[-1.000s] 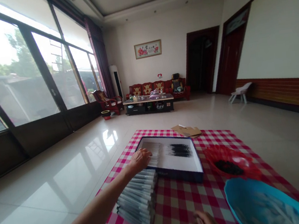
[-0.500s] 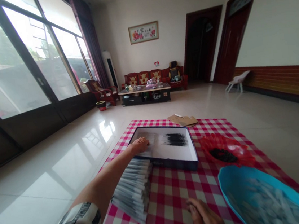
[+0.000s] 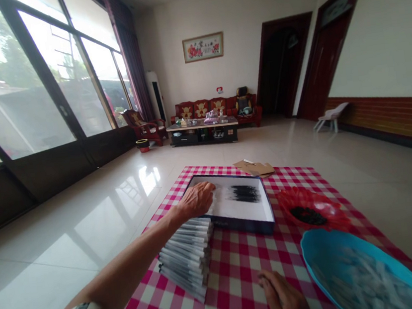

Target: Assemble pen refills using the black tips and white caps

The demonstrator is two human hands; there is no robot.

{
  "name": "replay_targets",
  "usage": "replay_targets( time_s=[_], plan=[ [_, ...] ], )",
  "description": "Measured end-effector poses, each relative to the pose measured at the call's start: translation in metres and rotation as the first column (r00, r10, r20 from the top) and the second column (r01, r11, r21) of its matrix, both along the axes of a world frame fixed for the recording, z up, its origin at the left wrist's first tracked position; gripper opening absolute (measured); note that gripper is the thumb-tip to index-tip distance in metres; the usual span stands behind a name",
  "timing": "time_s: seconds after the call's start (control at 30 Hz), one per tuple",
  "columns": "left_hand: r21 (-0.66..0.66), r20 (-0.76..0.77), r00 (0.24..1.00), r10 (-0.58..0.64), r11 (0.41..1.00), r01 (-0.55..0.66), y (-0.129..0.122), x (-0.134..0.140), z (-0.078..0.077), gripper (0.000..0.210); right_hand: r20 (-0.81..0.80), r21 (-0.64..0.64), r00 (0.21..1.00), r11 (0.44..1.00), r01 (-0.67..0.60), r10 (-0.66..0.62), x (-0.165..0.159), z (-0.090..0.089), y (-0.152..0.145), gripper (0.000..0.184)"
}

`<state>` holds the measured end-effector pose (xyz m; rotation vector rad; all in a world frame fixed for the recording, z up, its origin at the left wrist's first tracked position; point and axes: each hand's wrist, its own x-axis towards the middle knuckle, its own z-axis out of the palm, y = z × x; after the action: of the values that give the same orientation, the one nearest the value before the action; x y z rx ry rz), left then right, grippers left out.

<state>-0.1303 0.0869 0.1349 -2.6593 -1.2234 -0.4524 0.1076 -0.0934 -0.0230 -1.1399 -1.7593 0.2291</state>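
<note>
Bright, dark-framed windows fill the left side, mirrored in the glossy pale floor. A red sofa and a low coffee table stand before the white wall, where a framed floral picture hangs.

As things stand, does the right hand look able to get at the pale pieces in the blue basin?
Probably yes: the right hand is close beside the blue basin, whose top is open, so it seemingly need only clear the side to reach the pale pieces.
</note>
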Motion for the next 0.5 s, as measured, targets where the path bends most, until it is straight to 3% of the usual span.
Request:
replay_targets(
  time_s=[0.07, 0.13, 0.27, 0.4, 0.5],
  plan=[
    [0.03, 0.025, 0.999, -0.029, 0.999, 0.029, -0.041, -0.001, 0.004, 0.023, 0.02, 0.005, 1.0, 1.0, -0.004, 0.004, -0.001, 0.005, -0.001, 0.02],
    [0.019, 0.052, 0.996, -0.07, 0.997, 0.069, -0.084, 0.0, -0.004, 0.017, 0.033, 0.002, 0.999, 1.0, 0.002, -0.002, -0.003, 0.008, -0.002, 0.021],
    [-0.206, -0.037, 0.994, -0.103, 0.974, 0.094, -0.157, 0.01, -0.045, 0.013, 0.058, 0.02, 0.998, 0.999, 0.036, -0.037, -0.005, 0.005, -0.003, 0.021],
    [-0.478, -0.271, 0.947, -0.171, 0.878, 0.022, -0.188, 0.014, -0.086, 0.005, 0.063, 0.052, 0.998, 0.998, 0.019, -0.022, -0.005, 0.001, -0.002, 0.021],
    [-0.462, -0.234, 0.951, -0.202, 0.884, 0.074, -0.188, 0.004, -0.106, 0.007, 0.055, 0.084, 0.998, 0.996, 0.023, -0.028, -0.005, 0.001, -0.001, 0.02]
  ],
)
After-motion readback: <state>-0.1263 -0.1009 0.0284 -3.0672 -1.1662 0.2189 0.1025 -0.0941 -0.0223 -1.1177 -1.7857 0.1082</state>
